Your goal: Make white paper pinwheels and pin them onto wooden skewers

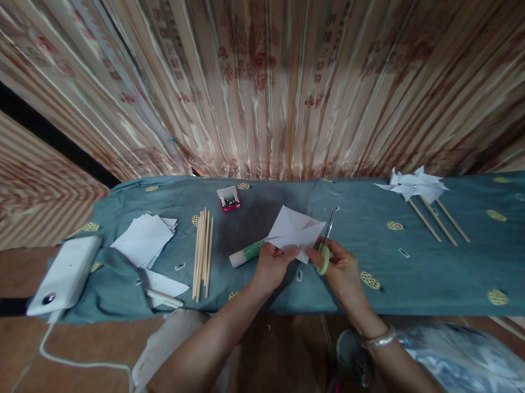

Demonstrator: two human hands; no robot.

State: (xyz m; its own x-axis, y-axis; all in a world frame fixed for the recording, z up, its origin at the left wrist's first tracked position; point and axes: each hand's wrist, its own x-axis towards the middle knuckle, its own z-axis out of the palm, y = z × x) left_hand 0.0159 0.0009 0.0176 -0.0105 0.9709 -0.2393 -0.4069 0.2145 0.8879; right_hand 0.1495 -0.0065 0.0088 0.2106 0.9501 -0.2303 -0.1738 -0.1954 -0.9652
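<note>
Between my hands is a white paper square (pixel 292 228) with slits running in from its corners. My left hand (pixel 273 266) is closed on its lower left edge. In my right hand (pixel 338 266) are scissors (pixel 324 259) with pale green handles, their blades pointing up and away, just right of the paper. The right fingertips also come close to the paper's lower right edge; whether they touch it I cannot tell. A green and white glue stick (pixel 247 254) lies on the cloth beside my left hand.
Wooden sticks (pixel 203 255) and a stack of white paper (pixel 143 240) lie to the left. A small red box (pixel 229 199) with metal pins stands behind. Finished paper pinwheels (pixel 417 185) rest at right. A white device (pixel 67 274) with a cable sits at the left edge.
</note>
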